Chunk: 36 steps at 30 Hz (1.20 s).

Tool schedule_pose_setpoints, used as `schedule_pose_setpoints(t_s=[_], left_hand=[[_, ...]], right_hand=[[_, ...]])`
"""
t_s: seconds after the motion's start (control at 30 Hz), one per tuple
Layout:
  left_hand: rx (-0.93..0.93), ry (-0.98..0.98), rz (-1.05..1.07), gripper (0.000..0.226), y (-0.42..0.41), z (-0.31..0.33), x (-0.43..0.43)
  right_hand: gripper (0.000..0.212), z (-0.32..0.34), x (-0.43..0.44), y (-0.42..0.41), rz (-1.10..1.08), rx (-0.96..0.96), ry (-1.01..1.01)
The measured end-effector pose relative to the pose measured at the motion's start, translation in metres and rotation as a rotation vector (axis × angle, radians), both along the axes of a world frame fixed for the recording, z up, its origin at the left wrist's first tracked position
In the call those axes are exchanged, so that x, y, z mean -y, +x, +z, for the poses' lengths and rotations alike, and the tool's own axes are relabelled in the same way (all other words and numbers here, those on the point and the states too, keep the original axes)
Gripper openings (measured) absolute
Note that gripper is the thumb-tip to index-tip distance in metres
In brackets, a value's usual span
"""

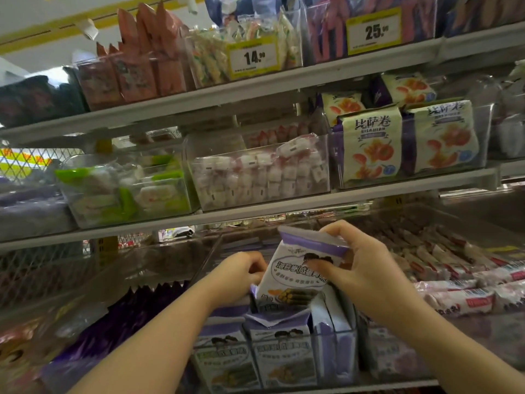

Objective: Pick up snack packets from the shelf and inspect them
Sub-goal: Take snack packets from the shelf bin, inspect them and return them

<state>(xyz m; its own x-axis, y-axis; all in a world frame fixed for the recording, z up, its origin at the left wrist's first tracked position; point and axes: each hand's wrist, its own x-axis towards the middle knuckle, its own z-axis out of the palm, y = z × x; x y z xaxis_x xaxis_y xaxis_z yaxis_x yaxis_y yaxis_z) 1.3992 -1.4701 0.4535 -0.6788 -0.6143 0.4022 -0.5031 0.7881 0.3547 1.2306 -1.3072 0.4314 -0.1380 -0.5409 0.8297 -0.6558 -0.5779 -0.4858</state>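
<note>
Both hands grip a glossy white-and-purple snack packet [298,273], the right hand [360,268] pinching its crimped top, the left hand [241,273] closed on its lower edge, just above a clear plastic bin [335,362] of matching packets on a grey store shelf [255,216].

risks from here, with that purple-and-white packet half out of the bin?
1. The right hand pinches only the top of the raised packet; a one-edge grip could slip.
2. The left hand is wedged beside it, so lifting may drag out the packed neighbouring packets.
</note>
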Motion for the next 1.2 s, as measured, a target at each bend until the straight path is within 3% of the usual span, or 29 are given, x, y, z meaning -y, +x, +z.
schedule_pose_setpoints(t_s=[0.17, 0.3, 0.37, 0.5, 0.6, 0.83, 1.03, 1.2], left_hand=[[-0.173, 0.041, 0.005, 0.004, -0.001, 0.007, 0.006], [-0.267, -0.086, 0.035, 0.013, -0.002, 0.011, 0.005], [-0.408, -0.154, 0.035, 0.014, 0.001, 0.011, 0.0], [-0.706, -0.313, 0.018, 0.017, 0.015, 0.006, -0.018], [-0.911, -0.455, 0.03, 0.023, 0.025, -0.005, -0.035], [-1.194, -0.715, 0.08, 0.009, 0.055, -0.007, -0.065], [-1.151, -0.698, 0.167, 0.01, 0.106, -0.008, -0.078], [-1.106, -0.671, 0.231, 0.009, 0.15, -0.039, -0.091]], right_hand=[[0.024, -0.007, 0.018, 0.004, -0.117, -0.125, 0.087], [0.017, -0.013, 0.034, 0.01, -0.22, -0.315, 0.191], [0.014, -0.014, 0.038, 0.015, -0.282, -0.481, 0.273], [0.032, -0.015, 0.041, 0.021, -0.367, -0.711, 0.424], [0.04, -0.016, 0.043, 0.021, -0.378, -0.771, 0.443], [0.043, -0.014, 0.042, 0.02, -0.376, -0.775, 0.607], [0.044, -0.012, 0.04, 0.031, -0.442, -0.778, 0.596], [0.034, -0.026, 0.034, 0.083, -0.329, -0.712, 0.27]])
